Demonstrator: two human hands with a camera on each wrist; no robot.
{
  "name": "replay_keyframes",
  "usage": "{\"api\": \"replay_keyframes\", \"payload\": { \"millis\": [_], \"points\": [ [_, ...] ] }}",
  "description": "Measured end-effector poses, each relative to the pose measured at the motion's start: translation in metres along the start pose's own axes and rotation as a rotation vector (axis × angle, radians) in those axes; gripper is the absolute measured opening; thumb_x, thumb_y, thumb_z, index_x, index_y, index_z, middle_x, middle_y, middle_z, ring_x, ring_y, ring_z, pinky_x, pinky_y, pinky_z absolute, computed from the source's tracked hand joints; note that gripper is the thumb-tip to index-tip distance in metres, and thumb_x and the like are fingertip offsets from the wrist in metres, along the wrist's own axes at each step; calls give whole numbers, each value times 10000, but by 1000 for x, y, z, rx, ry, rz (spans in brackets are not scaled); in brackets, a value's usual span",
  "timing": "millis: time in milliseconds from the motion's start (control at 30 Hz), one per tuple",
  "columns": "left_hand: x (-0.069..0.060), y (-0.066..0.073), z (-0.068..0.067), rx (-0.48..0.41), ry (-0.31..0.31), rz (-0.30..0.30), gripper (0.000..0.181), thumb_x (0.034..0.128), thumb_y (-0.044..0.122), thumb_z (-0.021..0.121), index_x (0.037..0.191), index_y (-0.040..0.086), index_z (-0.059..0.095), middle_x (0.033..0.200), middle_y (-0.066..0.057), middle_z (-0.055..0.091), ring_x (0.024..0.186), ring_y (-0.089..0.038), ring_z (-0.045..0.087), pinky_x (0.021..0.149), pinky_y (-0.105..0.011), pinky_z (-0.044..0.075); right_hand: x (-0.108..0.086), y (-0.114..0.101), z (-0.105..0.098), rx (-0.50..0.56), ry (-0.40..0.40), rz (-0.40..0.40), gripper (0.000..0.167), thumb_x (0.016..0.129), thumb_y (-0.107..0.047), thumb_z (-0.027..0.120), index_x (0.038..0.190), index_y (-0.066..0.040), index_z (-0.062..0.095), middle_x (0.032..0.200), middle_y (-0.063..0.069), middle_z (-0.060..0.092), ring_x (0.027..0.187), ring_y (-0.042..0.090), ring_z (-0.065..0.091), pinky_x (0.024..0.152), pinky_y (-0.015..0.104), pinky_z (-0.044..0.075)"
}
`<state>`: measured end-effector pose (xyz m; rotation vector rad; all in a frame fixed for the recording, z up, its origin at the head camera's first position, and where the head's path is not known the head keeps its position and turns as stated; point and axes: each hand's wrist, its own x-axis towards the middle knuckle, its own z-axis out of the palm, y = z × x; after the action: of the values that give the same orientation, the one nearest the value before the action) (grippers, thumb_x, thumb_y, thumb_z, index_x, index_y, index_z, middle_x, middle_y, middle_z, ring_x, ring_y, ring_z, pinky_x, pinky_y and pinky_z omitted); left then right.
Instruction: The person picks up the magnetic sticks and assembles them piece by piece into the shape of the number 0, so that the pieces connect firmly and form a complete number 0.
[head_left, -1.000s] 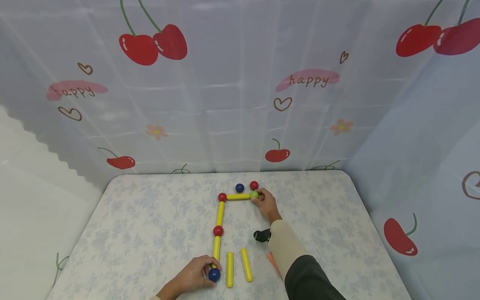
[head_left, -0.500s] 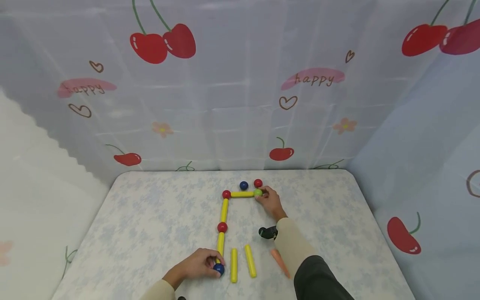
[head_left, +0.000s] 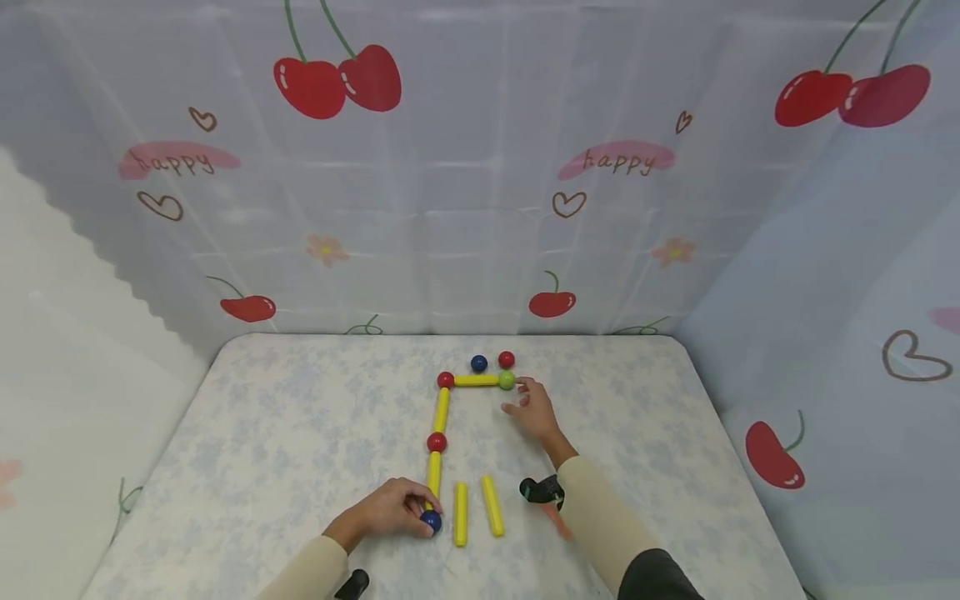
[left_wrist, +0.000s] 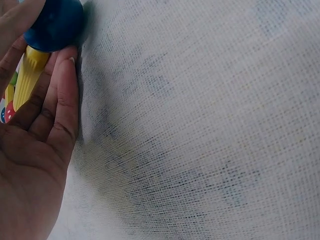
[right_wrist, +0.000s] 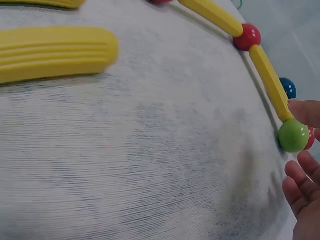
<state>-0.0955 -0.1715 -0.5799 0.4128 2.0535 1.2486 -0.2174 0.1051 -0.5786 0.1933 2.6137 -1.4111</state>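
Yellow rods and balls form an angled chain on the table. My left hand (head_left: 393,508) holds the blue ball (head_left: 431,522) at the near end, thumb and fingers round it; a yellow rod (left_wrist: 31,75) meets this ball. Farther up are a red ball (head_left: 437,442), another rod (head_left: 442,410) and a red corner ball (head_left: 446,380). From the corner, a rod (head_left: 476,381) runs right to a green ball (head_left: 507,380). Beside the green ball is my right hand (head_left: 536,410), thumb and fingers spread, with nothing gripped.
A loose blue ball (head_left: 478,363) and a loose red ball (head_left: 506,359) lie behind the top rod. Two loose yellow rods (head_left: 461,515) lie right of the left hand. An orange strip-like piece (head_left: 557,521) is partly hidden by the right sleeve. A printed curtain (head_left: 465,167) hangs behind the table.
The right hand has let go of the green ball, its thumb and fingers now parted. My left hand stays on the blue ball. The head view has shifted slightly.
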Motion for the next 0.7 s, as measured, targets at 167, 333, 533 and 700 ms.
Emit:
{"api": "replay_keyframes", "payload": {
  "millis": [167, 333, 533, 700],
  "points": [
    [4, 3, -4, 33, -1, 19, 234, 789, 130, 799, 1011, 132, 725, 857, 33, 635, 724, -116, 547, 652, -230, 465, -32, -3, 3, 53, -118, -100, 380, 844, -100, 745, 1195, -54, 608, 1094, 96, 596, 904, 212, 565, 739, 349, 504],
    [9, 0, -6, 43, -22, 37, 227, 793, 156, 800, 1006, 147, 722, 847, 44, 635, 707, -97, 547, 638, -220, 459, -62, 0, 9, 109, -318, -145, 264, 857, -83, 725, 1100, -23, 642, 931, 35, 616, 713, 142, 547, 602, 264, 464],
    [7, -3, -7, 38, -33, 69, 234, 794, 167, 801, 1010, 128, 717, 830, 47, 625, 689, -82, 546, 631, -216, 461, -96, -7, 20, 119, -450, -161, 227, 829, -73, 751, 1025, -18, 650, 796, 9, 600, 560, 150, 541, 506, 245, 453],
    [3, 1, -4, 11, -48, 91, 237, 789, 143, 803, 1007, 110, 716, 833, 35, 635, 701, -89, 561, 636, -217, 459, -116, -9, 29, 42, -472, -129, 213, 803, -70, 773, 970, -70, 642, 719, 1, 611, 501, 156, 582, 437, 244, 457]
  ]
}}
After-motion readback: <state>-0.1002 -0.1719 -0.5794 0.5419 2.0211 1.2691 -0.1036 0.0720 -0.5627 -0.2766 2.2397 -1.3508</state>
